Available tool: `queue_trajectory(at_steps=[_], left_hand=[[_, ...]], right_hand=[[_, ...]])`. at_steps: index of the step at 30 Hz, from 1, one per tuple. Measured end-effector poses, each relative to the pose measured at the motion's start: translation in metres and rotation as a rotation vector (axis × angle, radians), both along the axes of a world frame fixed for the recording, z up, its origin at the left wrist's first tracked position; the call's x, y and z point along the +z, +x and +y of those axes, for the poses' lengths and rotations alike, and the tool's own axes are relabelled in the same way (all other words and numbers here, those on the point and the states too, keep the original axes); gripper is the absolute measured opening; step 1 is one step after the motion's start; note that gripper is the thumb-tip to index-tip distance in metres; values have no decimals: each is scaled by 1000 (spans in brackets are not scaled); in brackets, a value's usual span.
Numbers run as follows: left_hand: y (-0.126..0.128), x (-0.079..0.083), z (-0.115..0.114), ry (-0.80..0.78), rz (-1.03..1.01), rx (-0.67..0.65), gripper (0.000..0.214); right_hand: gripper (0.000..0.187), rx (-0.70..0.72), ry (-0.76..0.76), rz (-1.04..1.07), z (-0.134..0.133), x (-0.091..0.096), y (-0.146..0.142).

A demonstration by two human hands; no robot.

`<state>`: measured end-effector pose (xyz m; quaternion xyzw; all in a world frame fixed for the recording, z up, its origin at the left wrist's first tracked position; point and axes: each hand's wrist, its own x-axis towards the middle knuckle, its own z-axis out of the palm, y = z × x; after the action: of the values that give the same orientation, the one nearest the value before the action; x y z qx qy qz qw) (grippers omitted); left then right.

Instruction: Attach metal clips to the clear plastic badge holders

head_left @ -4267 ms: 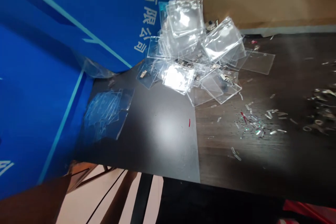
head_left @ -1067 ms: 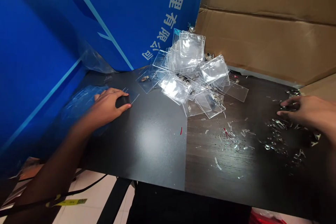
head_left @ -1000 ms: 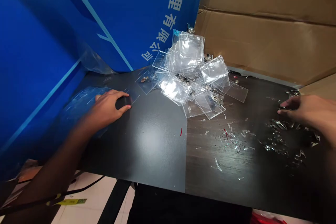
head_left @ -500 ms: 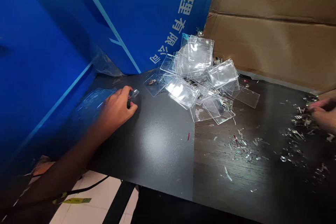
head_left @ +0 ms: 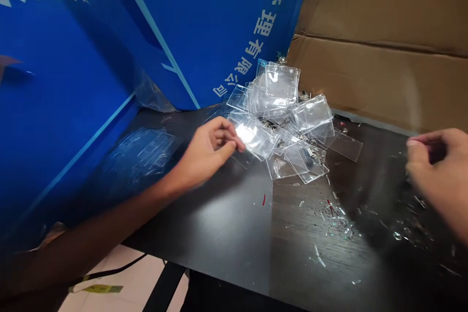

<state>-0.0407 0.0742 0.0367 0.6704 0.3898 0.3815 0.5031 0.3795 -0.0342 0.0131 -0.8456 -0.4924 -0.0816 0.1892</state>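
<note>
My left hand (head_left: 209, 156) is at the left edge of a heap of clear plastic badge holders (head_left: 281, 80). Its fingers are loosely curled and apart, with nothing visible in them. Small metal clips (head_left: 280, 144) show among the holders. To the left of my left wrist lies a spread stack of clear plastic holders (head_left: 146, 148). At the far right my right hand (head_left: 440, 165) is raised above scattered metal clips (head_left: 405, 231). Thumb and forefinger pinch together; anything between them is too small or blurred to name.
Small clear plastic bits (head_left: 340, 219) and a red sliver (head_left: 263, 200) lie on the dark tabletop (head_left: 226, 234). A blue printed panel (head_left: 204, 19) stands behind and to the left, and a cardboard sheet (head_left: 380, 5) at the back right.
My left hand has moved right, from the spread stack to the heap of badge holders. My right hand has lifted from the metal clips and come further into view, pinched.
</note>
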Motion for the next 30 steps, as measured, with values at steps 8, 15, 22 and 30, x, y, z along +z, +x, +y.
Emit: queue_trajectory(at_steps=[8,15,22,30], left_hand=[[65,-63,-22,-267,-356,-350,62],[63,-79,-21,-271,-367,-419,77],[62,-88,-27,-132,-469,-481,67],[58,-73,-28,-94,-332,-495,52]], right_hand=[[29,327,262,606,2,3,-92],[31,540,179,995,-13,5,-130],[35,742,306,1119,-15,3,-167],[20,683,393,1156,-23,-18,-168]])
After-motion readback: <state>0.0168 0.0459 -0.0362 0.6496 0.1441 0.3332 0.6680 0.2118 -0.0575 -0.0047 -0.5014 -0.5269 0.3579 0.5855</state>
